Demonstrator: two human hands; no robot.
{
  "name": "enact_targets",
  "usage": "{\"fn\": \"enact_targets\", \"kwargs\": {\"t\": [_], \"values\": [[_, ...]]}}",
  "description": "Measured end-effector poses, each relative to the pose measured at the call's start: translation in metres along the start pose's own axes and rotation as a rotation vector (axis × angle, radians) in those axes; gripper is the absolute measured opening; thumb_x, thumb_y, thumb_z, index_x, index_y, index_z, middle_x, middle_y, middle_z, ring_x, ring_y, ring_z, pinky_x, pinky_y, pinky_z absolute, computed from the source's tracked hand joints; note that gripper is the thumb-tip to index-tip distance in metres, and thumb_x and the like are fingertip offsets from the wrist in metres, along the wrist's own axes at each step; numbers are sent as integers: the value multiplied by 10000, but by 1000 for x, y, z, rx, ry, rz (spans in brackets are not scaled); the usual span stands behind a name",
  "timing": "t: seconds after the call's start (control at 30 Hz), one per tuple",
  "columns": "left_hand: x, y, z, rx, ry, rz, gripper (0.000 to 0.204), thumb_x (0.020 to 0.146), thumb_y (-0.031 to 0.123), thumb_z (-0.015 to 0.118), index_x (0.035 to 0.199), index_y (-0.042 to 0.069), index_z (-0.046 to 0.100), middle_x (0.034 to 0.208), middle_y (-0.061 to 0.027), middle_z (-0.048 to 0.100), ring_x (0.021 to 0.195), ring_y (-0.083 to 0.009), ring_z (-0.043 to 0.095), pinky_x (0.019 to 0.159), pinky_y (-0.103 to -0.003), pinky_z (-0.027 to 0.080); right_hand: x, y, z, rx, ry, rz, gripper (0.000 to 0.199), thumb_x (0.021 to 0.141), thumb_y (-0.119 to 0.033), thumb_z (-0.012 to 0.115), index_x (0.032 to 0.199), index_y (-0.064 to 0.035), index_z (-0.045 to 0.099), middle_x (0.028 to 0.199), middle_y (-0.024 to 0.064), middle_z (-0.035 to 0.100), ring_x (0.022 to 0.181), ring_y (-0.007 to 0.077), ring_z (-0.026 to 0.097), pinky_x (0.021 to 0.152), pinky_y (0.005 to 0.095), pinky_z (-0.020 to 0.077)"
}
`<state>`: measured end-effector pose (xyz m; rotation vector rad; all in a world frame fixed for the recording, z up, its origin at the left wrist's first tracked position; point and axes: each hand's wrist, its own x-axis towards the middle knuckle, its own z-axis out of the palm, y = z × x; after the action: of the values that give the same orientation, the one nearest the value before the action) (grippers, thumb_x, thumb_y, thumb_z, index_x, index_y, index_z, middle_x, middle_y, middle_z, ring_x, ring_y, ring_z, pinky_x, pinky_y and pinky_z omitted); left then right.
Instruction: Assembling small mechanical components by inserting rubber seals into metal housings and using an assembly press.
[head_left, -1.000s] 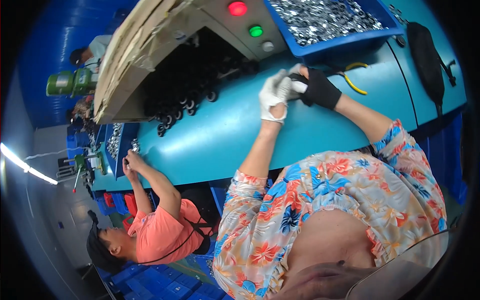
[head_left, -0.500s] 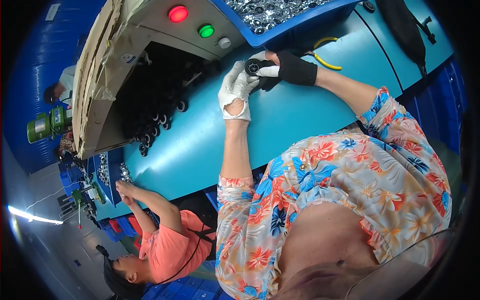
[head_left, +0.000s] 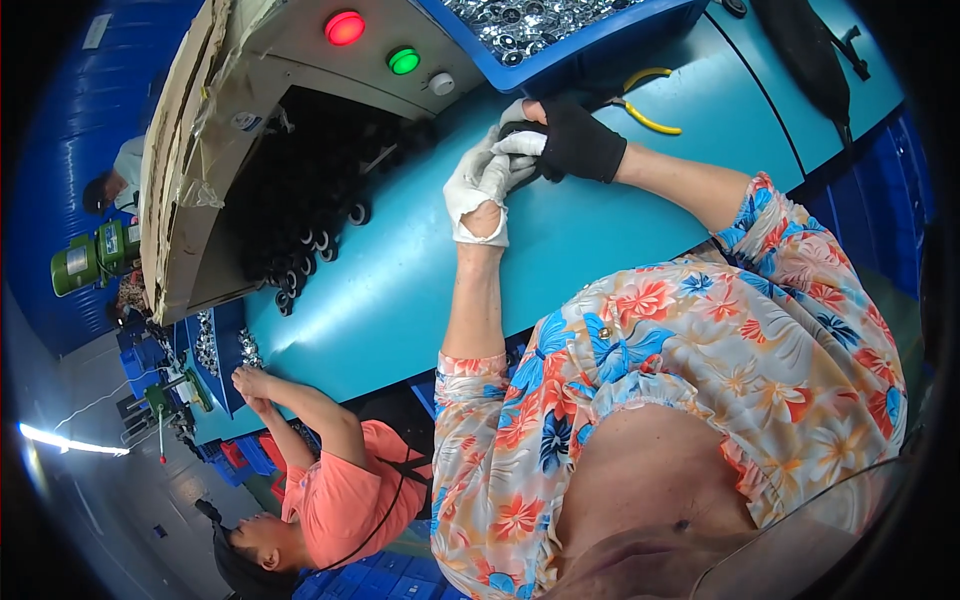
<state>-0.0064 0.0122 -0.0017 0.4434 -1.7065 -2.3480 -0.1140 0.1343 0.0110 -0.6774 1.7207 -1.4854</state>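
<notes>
Both hands meet over the blue-green bench, closed around a small black wheel (head_left: pixel 519 128). Only a dark edge of it shows between the fingers. My left hand (head_left: pixel 480 185), in a white glove cut away near the wrist, grips it from the left. On the other side, my right hand (head_left: pixel 580 145), in a black glove with pale fingertips, presses its thumb and fingers against it. Yellow-handled pliers (head_left: pixel 648 122) lie just beyond the right hand. To the left, many black wheels (head_left: pixel 310 245) are heaped at the mouth of a box-like machine.
A blue tray (head_left: pixel 560 68) full of shiny metal-looking parts stands at the far side. The machine's panel has a red light (head_left: pixel 344 28) and a green light (head_left: pixel 404 61). A co-worker in an orange shirt (head_left: pixel 360 480) sits at the left. A black bag-like item (head_left: pixel 805 60) lies far right.
The wheel's spoked face, visible before, is now covered by my fingers. My hands have drawn closer around it, the right tipping over it.
</notes>
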Motion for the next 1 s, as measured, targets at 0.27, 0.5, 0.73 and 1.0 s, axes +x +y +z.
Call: {"fn": "enact_targets", "kwargs": {"t": [0.27, 0.5, 0.73, 1.0], "values": [[0, 6, 0, -55, 64, 19, 450, 857, 46, 523, 1240, -132, 368, 1123, -213, 522, 920, -278, 605, 822, -369, 508, 3, -3, 1, -18, -36, -69, 342, 826, -272, 602, 1056, -24, 550, 773, 90, 611, 519, 141, 559, 466, 263, 457], [10, 2, -9, -95, 77, -21, 476, 853, 132, 589, 1221, -111, 410, 1013, -156, 579, 773, -189, 610, 678, -293, 521, 11, 27, -7, -254, 7, -367, 502, 811, -203, 601, 1241, -3, 434, 1123, 165, 562, 1001, 238, 575, 862, 310, 446], [9, 4, 2, 237, 192, 6, 295, 806, 119, 661, 972, -92, 539, 793, -127, 609, 526, -129, 557, 446, -236, 472, 3, 17, -3, -347, -69, -355, 507, 830, -151, 570, 1282, 1, 395, 1201, 162, 530, 1099, 247, 526, 940, 318, 394], [10, 9, -9, 20, 76, -58, 293, 863, 178, 598, 998, -68, 514, 789, -124, 603, 607, -180, 606, 558, -285, 524, 10, 17, -7, -151, -112, -338, 402, 823, -201, 573, 1166, 0, 511, 1038, 116, 601, 951, 176, 569, 849, 286, 432]]}}
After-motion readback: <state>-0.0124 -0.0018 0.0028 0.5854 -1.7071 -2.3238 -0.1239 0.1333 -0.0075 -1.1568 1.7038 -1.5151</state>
